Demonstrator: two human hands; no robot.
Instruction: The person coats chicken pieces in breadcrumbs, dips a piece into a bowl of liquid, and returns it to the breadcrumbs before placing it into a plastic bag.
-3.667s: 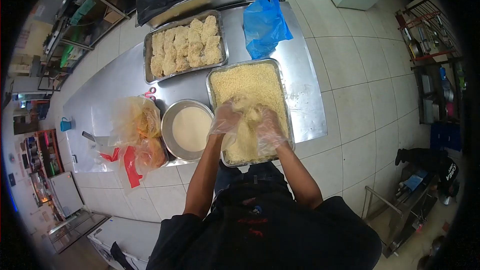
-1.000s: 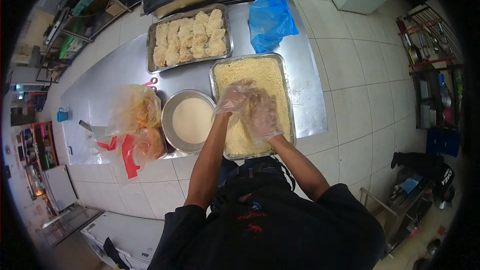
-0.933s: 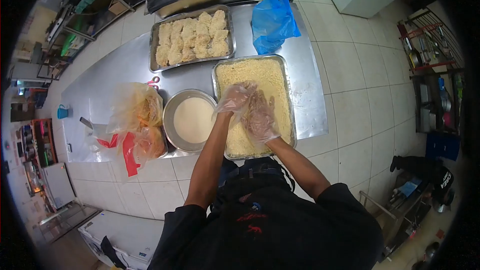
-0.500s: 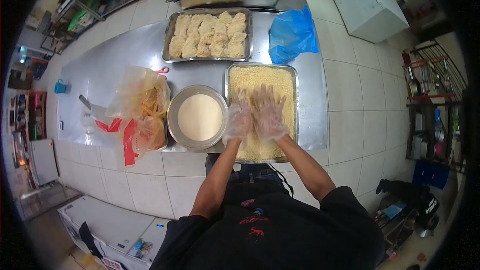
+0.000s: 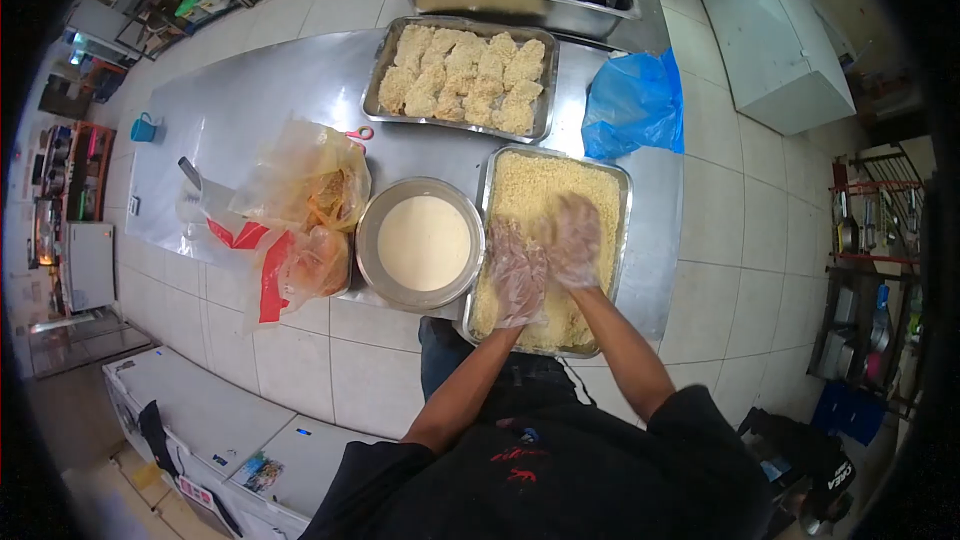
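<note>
Clad in a black short-sleeved shirt (image 5: 570, 480) with small red marks and a blue spot on the chest, dark trousers (image 5: 445, 352) below; thin, crinkled clear plastic gloves (image 5: 512, 295) over left hand (image 5: 518, 278) and right hand (image 5: 577, 238); forearms bare

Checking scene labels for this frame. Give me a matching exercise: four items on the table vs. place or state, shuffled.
1 crumb tray
2 round bowl
3 blue bag
4 teal cup

a at the far left end of the table
b under left hand and right hand
c filled with pale batter
d crumpled, right of the tray of breaded pieces

Pairs: 1-b, 2-c, 3-d, 4-a
</note>
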